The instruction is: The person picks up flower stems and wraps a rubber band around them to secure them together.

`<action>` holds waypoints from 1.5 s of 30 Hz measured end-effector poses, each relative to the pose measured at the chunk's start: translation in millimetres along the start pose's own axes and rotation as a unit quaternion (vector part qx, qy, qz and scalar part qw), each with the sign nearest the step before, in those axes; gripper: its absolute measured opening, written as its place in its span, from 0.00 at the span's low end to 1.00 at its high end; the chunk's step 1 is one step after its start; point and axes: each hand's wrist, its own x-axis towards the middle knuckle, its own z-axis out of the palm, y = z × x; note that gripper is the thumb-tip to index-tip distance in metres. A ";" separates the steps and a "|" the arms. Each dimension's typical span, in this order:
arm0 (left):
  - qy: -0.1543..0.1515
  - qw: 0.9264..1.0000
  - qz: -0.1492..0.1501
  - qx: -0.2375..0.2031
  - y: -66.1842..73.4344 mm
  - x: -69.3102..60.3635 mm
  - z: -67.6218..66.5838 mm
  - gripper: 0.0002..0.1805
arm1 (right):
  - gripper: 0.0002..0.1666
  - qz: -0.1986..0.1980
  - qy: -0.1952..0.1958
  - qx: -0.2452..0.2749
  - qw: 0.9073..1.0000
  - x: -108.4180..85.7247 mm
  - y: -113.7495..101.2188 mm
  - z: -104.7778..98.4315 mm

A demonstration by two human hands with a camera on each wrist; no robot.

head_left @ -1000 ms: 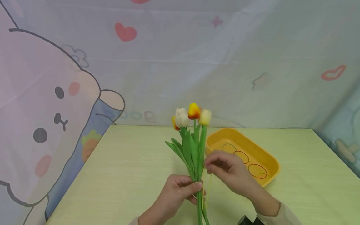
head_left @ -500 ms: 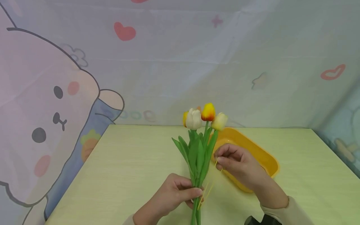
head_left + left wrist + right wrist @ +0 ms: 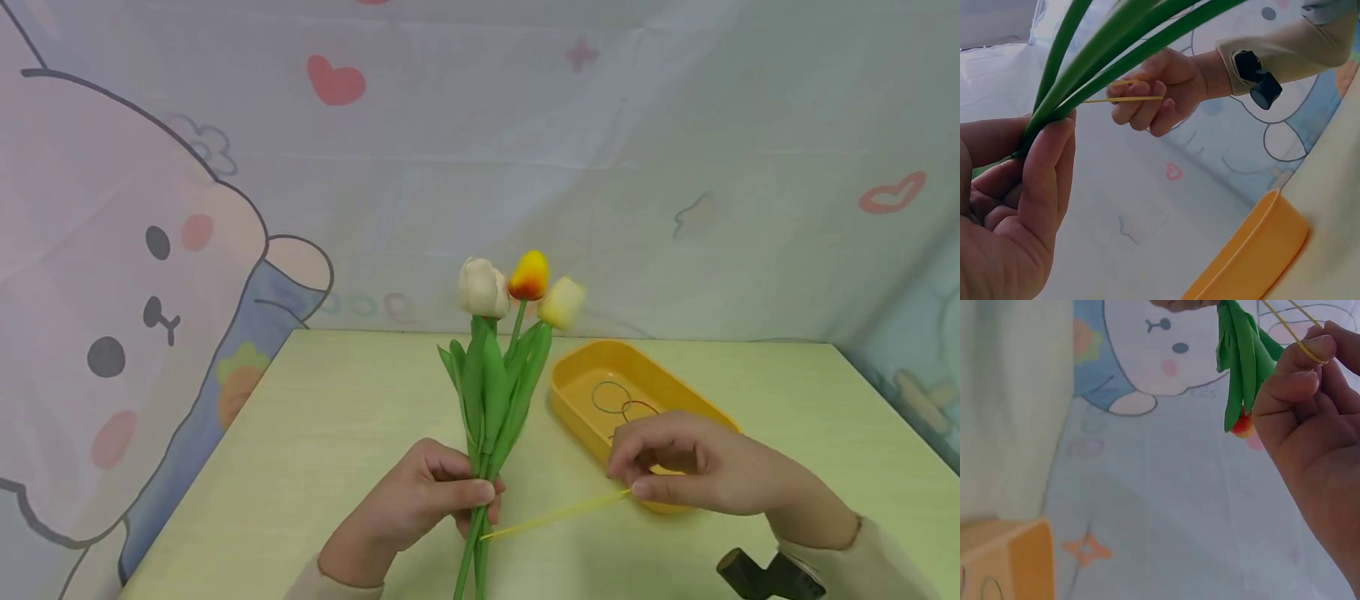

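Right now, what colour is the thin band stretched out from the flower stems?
Yellow; the band shows best in the head view.

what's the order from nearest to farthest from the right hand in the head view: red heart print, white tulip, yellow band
1. yellow band: held in the right hand
2. white tulip: up and to the left, in the tulip bunch that the left hand holds
3. red heart print: farthest, high on the backdrop, further left
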 end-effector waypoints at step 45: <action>0.359 0.890 0.209 0.190 -35.7 46.0 9.1 0.05 | 0.09 0.216 0.344 0.141 0.903 47.6 16.6 105.3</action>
